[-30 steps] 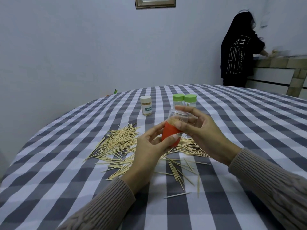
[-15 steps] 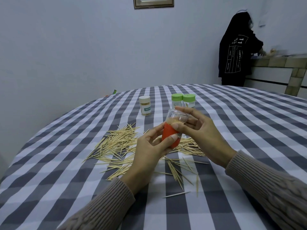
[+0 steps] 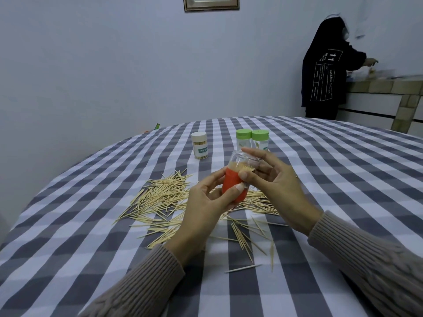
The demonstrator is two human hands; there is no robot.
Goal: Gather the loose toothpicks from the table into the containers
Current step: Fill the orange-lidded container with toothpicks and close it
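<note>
Toothpicks, loose (image 3: 164,202): scattered in a wide heap across the checked tablecloth (image 3: 332,179), spreading from left of the hands to under and behind them; a few stray ones lie nearer the person, one pale pick (image 3: 242,268) apart from the rest.
Held container (image 3: 235,179): a small jar with an orange lower half and clear upper part, lifted above the heap and tilted, its clear end pointing up and away; toothpick tips show inside at the top of the orange band.
Left hand (image 3: 206,202): grips the orange lower half, thumb across the front, fingers curled round the back.
Right hand (image 3: 274,181): holds the clear upper part, thumb pressed at the seam, forefinger curved over the top end, other fingers bent behind.
White-capped container (image 3: 200,145): upright on the cloth beyond the heap, full of picks, with a printed label.
Green-capped containers (image 3: 251,140): two upright, touching side by side, right of the white-capped one, partly hidden behind the right hand's forefinger.
Background: a person in a dark hooded top (image 3: 325,72) stands at a counter (image 3: 377,88) far right; a framed picture (image 3: 211,3) hangs on the wall.
</note>
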